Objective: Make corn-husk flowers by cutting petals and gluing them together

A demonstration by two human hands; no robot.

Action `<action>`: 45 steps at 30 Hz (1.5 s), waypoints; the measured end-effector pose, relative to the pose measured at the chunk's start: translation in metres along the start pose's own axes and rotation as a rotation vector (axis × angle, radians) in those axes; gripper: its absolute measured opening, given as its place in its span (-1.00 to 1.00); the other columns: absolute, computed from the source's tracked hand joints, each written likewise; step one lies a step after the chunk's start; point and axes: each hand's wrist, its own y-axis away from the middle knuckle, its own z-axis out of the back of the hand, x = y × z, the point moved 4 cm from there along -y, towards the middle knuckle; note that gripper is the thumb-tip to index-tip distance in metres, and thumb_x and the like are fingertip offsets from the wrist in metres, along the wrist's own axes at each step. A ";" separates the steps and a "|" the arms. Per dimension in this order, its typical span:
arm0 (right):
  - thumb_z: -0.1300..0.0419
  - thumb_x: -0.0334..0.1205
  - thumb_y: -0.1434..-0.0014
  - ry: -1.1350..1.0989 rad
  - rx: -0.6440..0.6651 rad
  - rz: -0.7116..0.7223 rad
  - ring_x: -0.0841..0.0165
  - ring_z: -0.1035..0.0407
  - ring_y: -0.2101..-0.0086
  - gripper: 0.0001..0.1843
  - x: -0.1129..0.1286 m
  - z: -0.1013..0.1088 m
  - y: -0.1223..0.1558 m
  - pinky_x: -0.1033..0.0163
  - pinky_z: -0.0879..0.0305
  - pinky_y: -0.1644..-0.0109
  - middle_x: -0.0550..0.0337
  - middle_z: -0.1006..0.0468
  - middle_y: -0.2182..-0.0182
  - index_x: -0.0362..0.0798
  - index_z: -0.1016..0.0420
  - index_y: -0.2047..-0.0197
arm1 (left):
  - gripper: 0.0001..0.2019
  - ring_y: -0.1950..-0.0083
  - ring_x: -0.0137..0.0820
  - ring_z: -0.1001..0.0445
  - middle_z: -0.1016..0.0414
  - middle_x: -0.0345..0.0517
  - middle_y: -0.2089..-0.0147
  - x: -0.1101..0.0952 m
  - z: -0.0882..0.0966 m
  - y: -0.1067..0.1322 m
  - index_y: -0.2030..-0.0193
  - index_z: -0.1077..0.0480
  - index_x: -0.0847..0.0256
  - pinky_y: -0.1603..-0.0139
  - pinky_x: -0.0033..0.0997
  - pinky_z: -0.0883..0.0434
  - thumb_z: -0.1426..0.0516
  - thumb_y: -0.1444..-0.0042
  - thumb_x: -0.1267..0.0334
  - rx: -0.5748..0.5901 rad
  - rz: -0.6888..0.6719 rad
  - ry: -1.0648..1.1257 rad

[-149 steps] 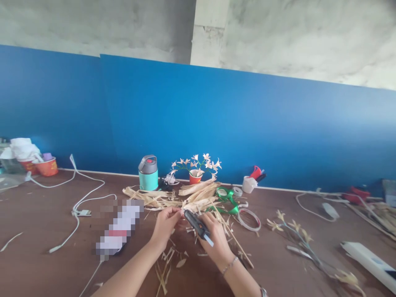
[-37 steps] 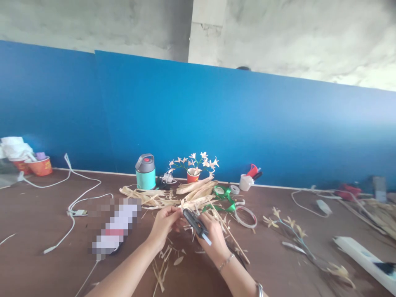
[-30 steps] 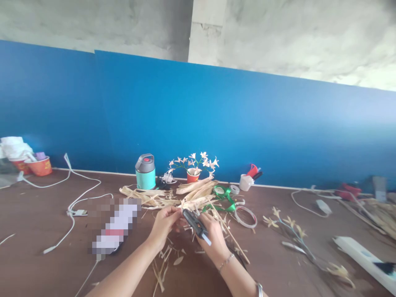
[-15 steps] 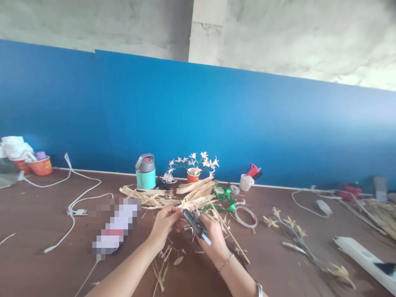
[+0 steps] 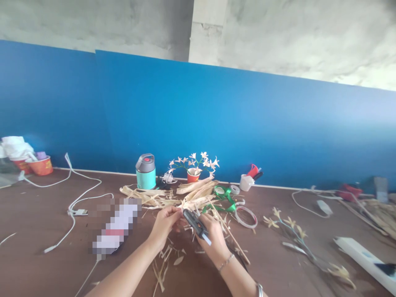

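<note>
My right hand [image 5: 212, 231] is wrapped round a black glue gun [image 5: 194, 222], with a pale glue stick [image 5: 206, 239] poking out of its back end. The gun's nozzle points up and left, close to the fingertips of my left hand [image 5: 167, 222]. That hand is closed in a pinch; whatever small piece it holds is too hidden to name. Just beyond both hands lies a heap of dry corn husks [image 5: 198, 196]. Husk scraps [image 5: 162, 264] are scattered on the brown table beneath my wrists.
Behind the husks stand a paper cup [image 5: 193, 177] with husk flowers and a turquoise flask [image 5: 145, 175]. Green ribbon [image 5: 229, 201], a tape ring [image 5: 246, 217] and a thin stick [image 5: 236, 241] lie right. Farther right rests a flower stem [image 5: 298, 235]. White cables [image 5: 73, 202] run across the left side.
</note>
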 end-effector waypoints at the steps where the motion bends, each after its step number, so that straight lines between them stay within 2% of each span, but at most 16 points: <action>1: -0.05 -0.43 0.13 0.000 -0.001 0.000 0.38 -0.22 0.49 -0.89 0.000 0.000 0.000 0.34 -0.03 0.43 0.22 -0.32 0.53 -0.05 -0.19 0.55 | -0.78 0.51 -0.40 -0.48 -0.53 -0.15 0.53 0.000 0.000 0.000 0.46 -0.37 0.27 0.62 -0.59 -0.25 -0.24 0.12 0.15 -0.002 0.003 0.002; 16: -0.06 -0.43 0.10 0.012 -0.010 0.005 0.37 -0.25 0.47 -0.89 -0.001 0.000 0.001 0.35 -0.07 0.41 0.22 -0.34 0.51 -0.05 -0.21 0.53 | -0.78 0.52 -0.40 -0.47 -0.53 -0.15 0.55 -0.004 -0.001 0.002 0.47 -0.38 0.27 0.62 -0.58 -0.24 -0.24 0.12 0.14 -0.012 0.022 -0.010; 20: -0.06 -0.41 0.06 0.040 -0.025 -0.015 0.36 -0.27 0.46 -0.91 -0.003 0.001 0.001 0.33 -0.10 0.40 0.21 -0.37 0.51 -0.04 -0.24 0.50 | -0.77 0.52 -0.42 -0.47 -0.54 -0.13 0.48 -0.004 -0.001 0.002 0.45 -0.39 0.27 0.62 -0.57 -0.25 -0.23 0.12 0.13 -0.006 0.004 -0.010; 25: -0.06 -0.31 -0.02 -0.046 -0.177 -0.094 0.33 -0.31 0.44 -0.95 -0.009 0.005 0.000 0.30 -0.18 0.36 0.21 -0.43 0.48 -0.04 -0.29 0.37 | -0.77 0.50 -0.41 -0.47 -0.55 -0.11 0.41 -0.006 -0.001 0.001 0.42 -0.42 0.27 0.59 -0.55 -0.28 -0.23 0.13 0.13 0.022 -0.035 -0.046; 28: 0.00 -0.27 -0.09 -0.138 -0.243 -0.136 0.37 -0.30 0.48 -0.91 -0.010 0.011 0.000 0.33 -0.19 0.42 0.22 -0.43 0.50 -0.05 -0.30 0.33 | -0.78 0.50 -0.36 -0.48 -0.54 -0.11 0.46 -0.006 -0.001 0.000 0.44 -0.42 0.26 0.60 -0.51 -0.30 -0.21 0.15 0.13 0.015 -0.044 -0.176; 30: -0.03 -0.27 -0.05 -0.121 -0.166 -0.049 0.38 -0.28 0.49 -0.91 -0.001 0.015 0.000 0.34 -0.17 0.43 0.23 -0.42 0.50 -0.05 -0.31 0.34 | -0.79 0.58 -0.38 -0.43 -0.50 -0.15 0.57 -0.006 0.002 -0.001 0.49 -0.42 0.25 0.65 -0.52 -0.26 -0.20 0.15 0.12 -0.028 -0.046 -0.310; 32: -0.11 -0.26 0.06 -0.015 0.016 0.127 0.37 -0.28 0.46 -0.89 0.013 0.017 0.001 0.33 -0.15 0.38 0.22 -0.42 0.48 -0.04 -0.32 0.37 | -0.76 0.73 -0.47 -0.29 -0.45 -0.20 0.66 -0.007 0.007 -0.002 0.51 -0.41 0.25 0.72 -0.54 -0.16 -0.17 0.12 0.08 -0.080 -0.059 -0.380; 33: -0.14 -0.26 0.10 0.067 0.089 0.161 0.35 -0.30 0.43 -0.87 0.017 0.019 0.002 0.32 -0.14 0.35 0.21 -0.43 0.47 -0.03 -0.33 0.39 | -0.74 0.76 -0.51 -0.22 -0.42 -0.23 0.69 -0.009 0.010 -0.002 0.48 -0.42 0.25 0.74 -0.54 -0.12 -0.15 0.11 0.05 -0.121 -0.063 -0.363; 34: -0.14 -0.29 0.11 0.162 0.122 0.114 0.33 -0.31 0.41 -0.88 0.017 0.023 0.002 0.32 -0.13 0.34 0.20 -0.44 0.46 -0.03 -0.32 0.40 | -0.71 0.76 -0.51 -0.22 -0.43 -0.21 0.67 -0.010 0.015 -0.003 0.43 -0.43 0.26 0.73 -0.54 -0.12 -0.14 0.10 0.03 -0.168 -0.061 -0.328; 36: -0.09 -0.36 0.11 0.341 0.115 -0.103 0.30 -0.33 0.38 -0.85 0.006 0.035 0.002 0.31 -0.10 0.34 0.15 -0.46 0.46 -0.06 -0.32 0.37 | -0.65 0.67 -0.48 -0.30 -0.52 -0.11 0.51 -0.014 0.023 -0.004 0.36 -0.44 0.28 0.70 -0.53 -0.17 -0.16 0.13 -0.01 -0.254 -0.124 -0.236; 38: -0.06 -0.41 0.13 0.451 0.081 -0.312 0.25 -0.35 0.33 -0.75 -0.013 0.052 0.004 0.28 -0.11 0.31 0.08 -0.48 0.42 -0.10 -0.31 0.28 | -0.60 0.55 -0.40 -0.39 -0.55 -0.01 0.40 -0.015 0.029 -0.005 0.34 -0.44 0.31 0.68 -0.52 -0.20 -0.20 0.18 -0.02 -0.300 -0.169 -0.151; 40: -0.06 -0.33 0.06 0.507 0.041 -0.456 0.17 -0.35 0.26 -0.76 -0.037 0.070 0.010 0.23 -0.13 0.28 -0.02 -0.49 0.33 -0.13 -0.29 0.24 | -0.59 0.53 -0.40 -0.39 -0.54 0.01 0.38 -0.014 0.032 -0.007 0.34 -0.44 0.33 0.67 -0.52 -0.20 -0.21 0.21 -0.02 -0.313 -0.159 -0.114; 42: -0.04 -0.31 0.02 0.565 0.010 -0.539 0.08 -0.34 0.19 -0.75 -0.061 0.085 0.017 0.17 -0.15 0.25 -0.12 -0.48 0.25 -0.15 -0.30 0.20 | -0.61 0.54 -0.42 -0.37 -0.53 0.01 0.39 -0.012 0.031 -0.008 0.36 -0.44 0.33 0.67 -0.53 -0.19 -0.23 0.22 0.01 -0.303 -0.142 -0.097; 45: -0.10 -0.40 0.09 0.622 0.026 -0.623 0.04 -0.35 0.21 -0.69 -0.086 0.096 0.030 0.11 -0.16 0.26 -0.17 -0.49 0.28 -0.16 -0.34 0.20 | -0.64 0.55 -0.45 -0.34 -0.52 -0.01 0.42 -0.012 0.027 -0.007 0.38 -0.43 0.33 0.66 -0.55 -0.19 -0.24 0.23 0.05 -0.279 -0.124 -0.083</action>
